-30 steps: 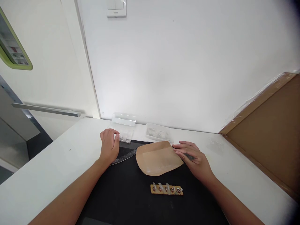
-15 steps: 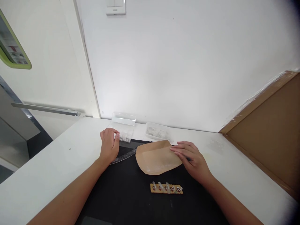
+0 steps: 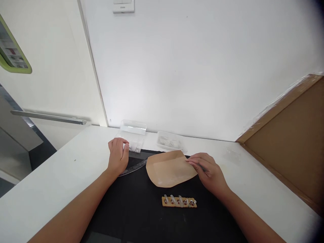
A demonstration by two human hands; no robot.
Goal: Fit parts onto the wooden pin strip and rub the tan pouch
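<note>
A tan paper sheet (image 3: 170, 168) lies on a black mat (image 3: 141, 209) over a white table. My right hand (image 3: 209, 172) rests at the sheet's right edge, fingers curled and pinching something thin that I cannot make out. My left hand (image 3: 118, 156) sits at the mat's far left corner, fingers bent, touching a clear plastic box (image 3: 133, 135) with an upright lid. A small tan board (image 3: 179, 201) carrying several little components lies on the mat nearer to me. A thin clear strip (image 3: 134, 167) runs from my left hand toward the sheet.
A shallow clear tray (image 3: 170, 141) with pale pieces stands by the wall behind the sheet. A brown board (image 3: 291, 141) leans at the right. The white table (image 3: 63, 168) ends at the left, beside a door handle (image 3: 48, 117).
My right hand's fingers have curled in at the sheet's right edge, from flat to a pinch. My left hand has not moved. The view has tipped slightly.
</note>
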